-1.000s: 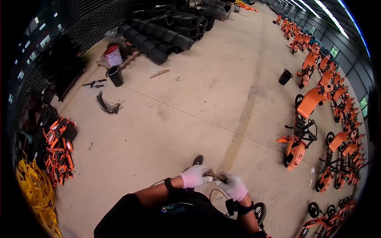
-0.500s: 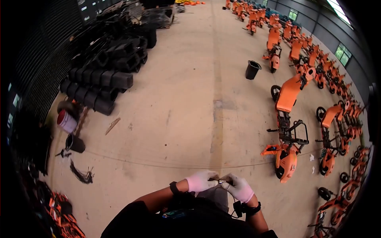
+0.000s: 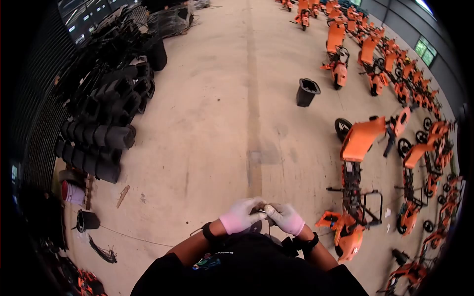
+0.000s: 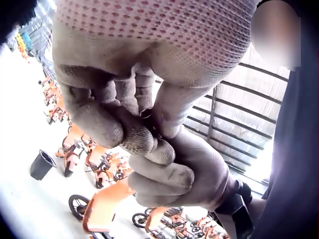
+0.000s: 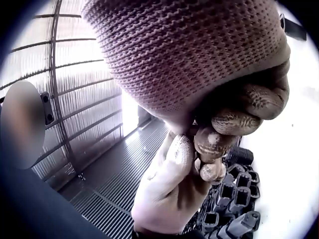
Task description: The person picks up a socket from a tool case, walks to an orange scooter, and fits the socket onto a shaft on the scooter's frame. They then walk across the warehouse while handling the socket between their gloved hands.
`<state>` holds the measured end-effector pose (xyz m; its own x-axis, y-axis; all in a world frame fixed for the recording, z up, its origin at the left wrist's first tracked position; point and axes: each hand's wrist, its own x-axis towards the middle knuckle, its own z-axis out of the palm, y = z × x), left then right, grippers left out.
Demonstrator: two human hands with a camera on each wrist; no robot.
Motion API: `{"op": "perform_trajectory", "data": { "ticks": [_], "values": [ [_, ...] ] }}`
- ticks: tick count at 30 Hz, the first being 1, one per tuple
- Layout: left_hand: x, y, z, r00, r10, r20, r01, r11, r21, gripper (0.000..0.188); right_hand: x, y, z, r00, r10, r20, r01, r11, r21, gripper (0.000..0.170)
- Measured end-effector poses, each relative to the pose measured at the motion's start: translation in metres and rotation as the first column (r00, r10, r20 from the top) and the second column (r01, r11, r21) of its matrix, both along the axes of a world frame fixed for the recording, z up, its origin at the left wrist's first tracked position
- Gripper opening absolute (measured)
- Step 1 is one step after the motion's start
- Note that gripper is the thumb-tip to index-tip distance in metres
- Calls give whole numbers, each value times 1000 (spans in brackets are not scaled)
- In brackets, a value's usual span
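Both hands wear pale, pink-cuffed gloves with dirty fingertips and meet before the torso. My left hand (image 3: 242, 216) pinches one end of a small shiny metal piece (image 3: 262, 211), and my right hand (image 3: 286, 219) grips it from the other side. Curled fingers cover most of the piece, so its shape cannot be told. In the left wrist view, the left hand (image 4: 144, 55) has its thumb and fingertips against the right hand's fingers. The right wrist view has the right hand (image 5: 199, 64) bent over the left hand's thumb and fingertips (image 5: 182, 154).
Orange scooters (image 3: 363, 138) stand in rows on the right, with a black bin (image 3: 307, 92) near them. Stacked black plastic parts (image 3: 98, 135) lie along the left wall. At the lower left are a white and red bucket (image 3: 74, 192), another black bin (image 3: 89, 220) and dark wires (image 3: 102, 250).
The head view has turned, so the scooters and stacked parts appear further left and lower. The hands have come closer together, and less of the metal piece shows between them.
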<state>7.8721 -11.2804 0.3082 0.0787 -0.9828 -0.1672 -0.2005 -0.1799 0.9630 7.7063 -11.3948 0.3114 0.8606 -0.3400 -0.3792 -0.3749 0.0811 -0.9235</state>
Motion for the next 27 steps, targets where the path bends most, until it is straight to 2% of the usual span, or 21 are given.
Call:
{"op": "perform_trajectory", "data": {
  "ticks": [1, 2, 3, 5, 6, 7, 8, 9, 10, 11, 13, 14, 15, 17, 18, 19, 21, 23, 25, 27],
  "values": [
    [17, -21, -5, 999, 8, 48, -8, 1000, -1, 28, 19, -24, -2, 1000, 17, 9, -17, 1000, -17, 52],
    [33, -42, -6, 997, 9, 72, -9, 1000, 8, 27, 36, -52, -12, 997, 78, -11, -79, 989, -126, 50],
    [49, -64, -8, 996, 37, 78, -38, 999, 2, 27, 51, -75, -16, 996, 82, -26, -83, 995, -60, 48],
    [80, -108, -14, 997, 75, 16, -74, 997, -13, 27, 87, -127, -25, 992, 125, 11, -124, 989, -80, 47],
    [99, -134, -40, 997, 65, 42, -65, 998, -14, 27, 106, -151, -31, 994, 105, 8, -104, 991, -87, 47],
    [118, -161, -51, 998, 62, -8, -62, 998, 7, 28, 124, -175, -35, 997, 72, 0, -72, 993, -91, 46],
    [140, -192, -42, 996, 66, -65, -60, 994, 91, 29, 144, -200, -31, 998, 58, -32, -61, 992, -113, 45],
    [158, -221, -32, 991, 52, -126, -28, 982, 186, 31, 163, -225, -19, 995, 1, -97, -8, 998, -65, 42],
    [176, -248, -40, 982, 39, -184, -15, 991, 132, 35, 179, -246, -15, 998, -60, -26, 58, 995, -80, 39],
    [193, -276, -39, 988, -9, -156, 22, 996, 81, 37, 191, -270, -16, 991, -125, 42, 129, 986, -103, 36],
    [228, -330, -11, 993, -63, -102, 71, 994, 78, 37, 214, -320, -20, 973, -134, 186, 186, 936, -300, 30],
    [239, -358, 18, 996, -62, -56, 68, 991, 116, 32, 225, -342, 2, 984, -177, 36, 180, 953, -244, 27],
    [254, -381, 11, 996, -88, -18, 89, 989, 117, 32, 238, -363, 1, 980, -201, 15, 195, 925, -328, 26],
    [283, -426, 9, 992, -125, -25, 127, 988, 85, 31, 265, -397, 14, 957, -287, 30, 284, 920, -271, 26],
    [293, -447, 5, 990, -73, -119, 87, 989, 120, 29, 277, -414, 6, 940, -329, 92, 342, 891, -298, 24],
    [305, -472, 1, 988, -92, -121, 108, 986, 129, 29, 289, -435, -2, 933, -350, 87, 360, 887, -290, 24],
    [333, -521, -11, 954, -2, -300, 72, 972, 223, 29, 314, -479, -18, 918, -377, 122, 396, 877, -273, 21],
    [360, -570, -21, 956, -13, -293, 80, 972, 220, 28, 341, -529, -21, 916, -388, 103, 400, 862, -311, 20],
    [384, -624, -27, 982, -26, -187, 83, 949, 306, 29, 366, -586, -31, 935, -323, 146, 354, 872, -337, 21],
    [407, -677, -20, 981, 62, -184, -2, 951, 309, 30, 398, -649, -26, 953, -281, 111, 303, 888, -346, 22]
  ]
}}
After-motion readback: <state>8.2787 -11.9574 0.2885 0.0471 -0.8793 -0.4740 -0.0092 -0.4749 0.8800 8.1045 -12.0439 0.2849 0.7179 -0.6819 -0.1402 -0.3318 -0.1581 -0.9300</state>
